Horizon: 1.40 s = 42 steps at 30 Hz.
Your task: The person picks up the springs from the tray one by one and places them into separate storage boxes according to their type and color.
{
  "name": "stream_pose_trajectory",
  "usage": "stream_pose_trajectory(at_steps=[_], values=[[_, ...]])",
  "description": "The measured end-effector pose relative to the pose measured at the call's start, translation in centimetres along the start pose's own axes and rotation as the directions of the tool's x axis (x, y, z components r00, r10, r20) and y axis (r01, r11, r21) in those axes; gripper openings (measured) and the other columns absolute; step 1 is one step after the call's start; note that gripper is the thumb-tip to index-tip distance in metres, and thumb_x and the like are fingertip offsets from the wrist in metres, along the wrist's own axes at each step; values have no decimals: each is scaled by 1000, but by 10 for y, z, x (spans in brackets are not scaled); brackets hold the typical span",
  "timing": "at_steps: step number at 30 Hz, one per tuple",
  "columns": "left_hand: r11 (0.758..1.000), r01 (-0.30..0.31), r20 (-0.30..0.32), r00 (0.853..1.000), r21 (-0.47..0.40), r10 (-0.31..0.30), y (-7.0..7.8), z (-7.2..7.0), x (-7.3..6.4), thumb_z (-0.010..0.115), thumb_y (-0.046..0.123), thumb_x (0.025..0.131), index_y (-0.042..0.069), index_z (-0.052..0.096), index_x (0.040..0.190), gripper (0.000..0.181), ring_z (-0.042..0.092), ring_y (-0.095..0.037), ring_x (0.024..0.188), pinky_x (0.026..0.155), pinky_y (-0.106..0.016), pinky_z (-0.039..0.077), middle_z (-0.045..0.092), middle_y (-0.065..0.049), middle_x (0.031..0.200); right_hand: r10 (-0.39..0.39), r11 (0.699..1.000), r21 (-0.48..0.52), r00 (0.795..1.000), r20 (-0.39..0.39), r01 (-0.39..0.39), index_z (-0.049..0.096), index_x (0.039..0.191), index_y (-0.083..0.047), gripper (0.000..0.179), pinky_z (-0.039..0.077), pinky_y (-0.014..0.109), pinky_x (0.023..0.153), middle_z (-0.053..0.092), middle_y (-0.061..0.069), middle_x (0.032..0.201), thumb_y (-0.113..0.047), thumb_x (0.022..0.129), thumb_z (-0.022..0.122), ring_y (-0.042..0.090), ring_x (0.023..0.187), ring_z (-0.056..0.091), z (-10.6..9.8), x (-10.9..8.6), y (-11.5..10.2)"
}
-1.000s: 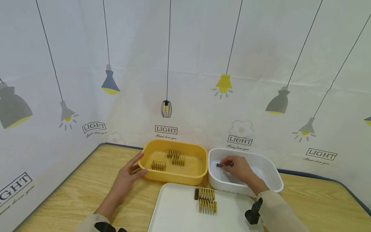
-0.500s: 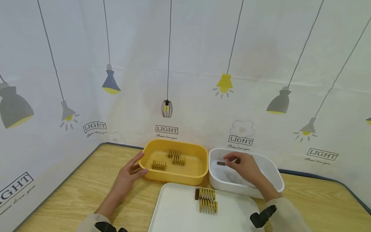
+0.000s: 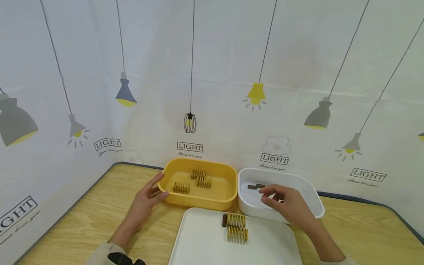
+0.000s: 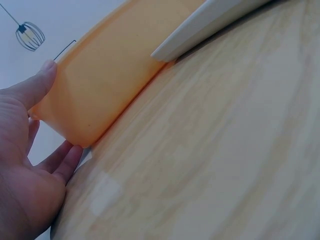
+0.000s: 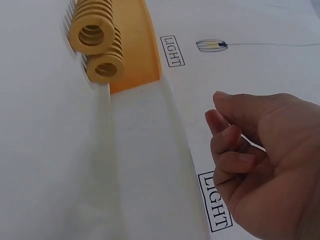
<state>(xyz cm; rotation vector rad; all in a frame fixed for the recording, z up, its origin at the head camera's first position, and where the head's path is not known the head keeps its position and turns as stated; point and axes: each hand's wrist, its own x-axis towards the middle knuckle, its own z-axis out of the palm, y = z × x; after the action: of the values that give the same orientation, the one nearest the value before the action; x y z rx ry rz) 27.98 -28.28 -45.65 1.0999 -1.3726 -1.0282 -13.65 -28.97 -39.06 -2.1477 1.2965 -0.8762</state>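
My right hand (image 3: 287, 203) hovers over the front of the white bin (image 3: 313, 195), fingers loosely bent and holding nothing. Beyond its fingertips, a small dark spring (image 3: 252, 187) and another dark spring (image 3: 260, 185) lie in the bin; a further piece is mostly hidden by the hand. With its thumb and fingers spread, my left hand (image 3: 145, 200) touches the left end of the yellow bin (image 3: 228, 184). Three gold springs lie in that bin, one gold spring (image 3: 181, 188) nearest my left hand. The left wrist view shows the thumb and fingertips against the bin's wall (image 4: 110, 75).
A white tray (image 3: 202, 239) sits in front of the bins. On it lie a gold spring (image 3: 236, 220), a second gold spring (image 3: 237, 234) and a small dark spring (image 3: 224, 220). Behind the wooden table (image 3: 82, 224) hangs a lamp-printed sheet (image 3: 218, 92).
My right hand has drawn back toward me from the dark springs, its fingertips now apart from them. Those springs stay in the white bin. The left hand has kept its place.
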Motion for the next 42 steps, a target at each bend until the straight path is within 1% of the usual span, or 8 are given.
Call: stream_pose_trajectory(at_steps=[4, 7, 10, 16, 23, 29, 35, 42], values=[[1000, -3, -2, 1000, 9, 3, 0, -1, 0, 65, 23, 82, 20, 34, 138, 64, 41, -26, 117, 82, -21, 43, 21, 8, 145, -2, 999, 49, 999, 48, 0, 64, 94, -26, 17, 45, 25, 55, 62, -11, 90, -36, 80, 64, 12, 66, 54, 5, -10, -15], [1000, -1, -4, 1000, 13, 1, 0, -1, 0, 65, 24, 81, 21, 35, 138, 64, 40, -25, 117, 82, -21, 43, 21, 8, 145, -17, 997, 79, 995, 97, 10, 65, 93, -24, 18, 46, 25, 56, 62, -8, 89, -36, 80, 64, 13, 67, 55, 10, -16, -25], [1000, 4, -3, 1000, 15, -4, -1, -1, 0, 65, 24, 81, 21, 35, 138, 64, 40, -25, 117, 82, -20, 43, 21, 9, 144, -20, 996, 92, 989, 148, 6, 65, 93, -26, 17, 46, 25, 57, 63, -6, 91, -36, 80, 64, 13, 68, 55, 16, -20, -31], [1000, 1, 6, 1000, 8, -1, -2, 0, 1, 65, 23, 82, 20, 35, 138, 64, 40, -26, 117, 83, -20, 42, 21, 8, 145, -1, 996, 91, 976, 217, -19, 65, 95, -23, 21, 46, 25, 57, 63, -7, 90, -36, 80, 64, 11, 68, 55, 28, -27, -32], [1000, -16, 7, 1000, 25, 15, -2, 0, 1, 64, 23, 82, 19, 34, 138, 64, 41, -26, 117, 83, -20, 42, 22, 7, 144, -43, 994, 112, 954, 298, 10, 66, 96, -23, 19, 46, 25, 58, 63, -8, 91, -32, 79, 66, 9, 69, 56, 38, -36, -29], [999, -7, 7, 1000, 45, 7, -4, -2, -1, 64, 26, 82, 19, 34, 138, 64, 38, -29, 118, 82, -18, 42, 21, 7, 145, -86, 992, 116, 953, 292, 54, 65, 96, -23, 20, 46, 24, 57, 62, -8, 91, -30, 78, 68, 8, 67, 55, 47, -39, -25], [999, 5, 8, 1000, 46, -6, -2, -1, -2, 64, 26, 82, 19, 33, 138, 65, 38, -30, 119, 82, -18, 42, 20, 6, 145, -122, 989, 111, 957, 264, 96, 64, 96, -25, 19, 46, 23, 55, 61, -9, 91, -28, 78, 68, 7, 67, 55, 55, -41, -19], [1000, -3, 17, 1000, 25, 3, -3, -1, -1, 64, 25, 82, 18, 32, 139, 66, 37, -31, 120, 81, -21, 44, 18, 7, 146, -107, 991, 106, 961, 255, 83, 64, 95, -27, 18, 46, 23, 56, 61, -10, 93, -30, 77, 68, 8, 67, 55, 55, -41, -18]])
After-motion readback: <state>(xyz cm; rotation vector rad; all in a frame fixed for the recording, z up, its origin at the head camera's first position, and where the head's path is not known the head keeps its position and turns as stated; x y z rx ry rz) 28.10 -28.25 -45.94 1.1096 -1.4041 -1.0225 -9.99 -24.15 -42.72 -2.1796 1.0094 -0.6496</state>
